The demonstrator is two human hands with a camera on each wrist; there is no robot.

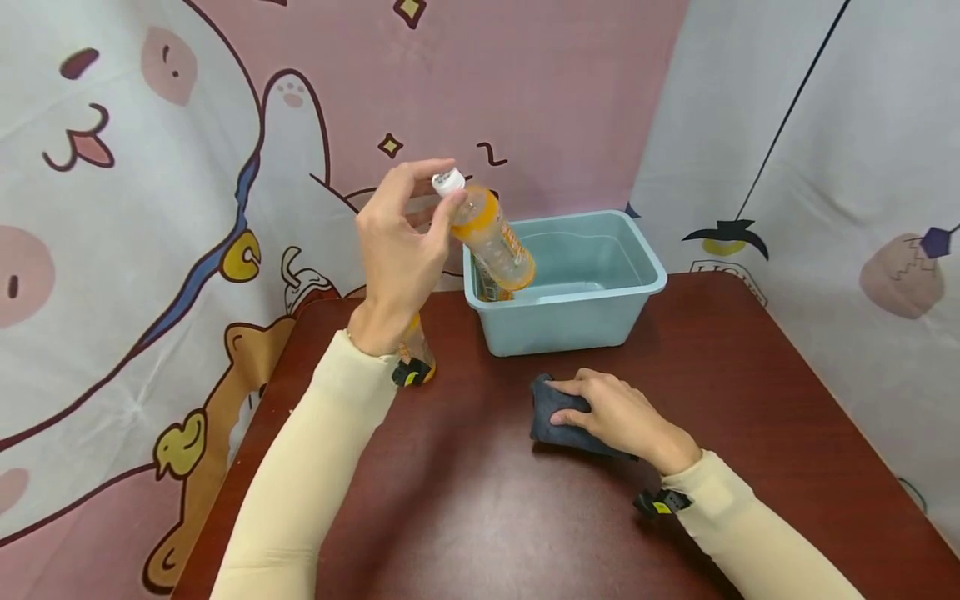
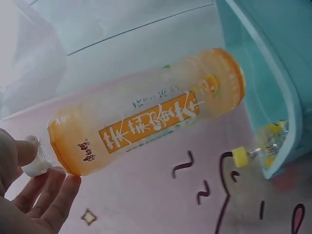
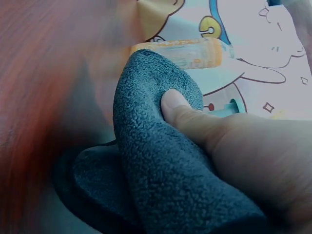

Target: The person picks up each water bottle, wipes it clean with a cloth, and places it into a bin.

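My left hand (image 1: 405,237) pinches a clear plastic drink bottle (image 1: 495,237) at its white cap and neck. The bottle, with orange bands and an orange label, hangs tilted over the left side of a light blue bin (image 1: 562,325). In the left wrist view its label (image 2: 151,122) faces the camera. On the table, my right hand (image 1: 618,417) grips a folded dark grey cloth (image 1: 555,408). The right wrist view shows the thumb (image 3: 175,105) pressing into the fuzzy cloth (image 3: 146,126).
A second orange-banded bottle (image 1: 422,354) stands on the brown table (image 1: 465,500), partly hidden behind my left wrist. Inside the bin's left end lies a yellow-capped bottle (image 2: 241,157). A cartoon-printed cloth (image 1: 570,100) hangs behind the table and along its sides.
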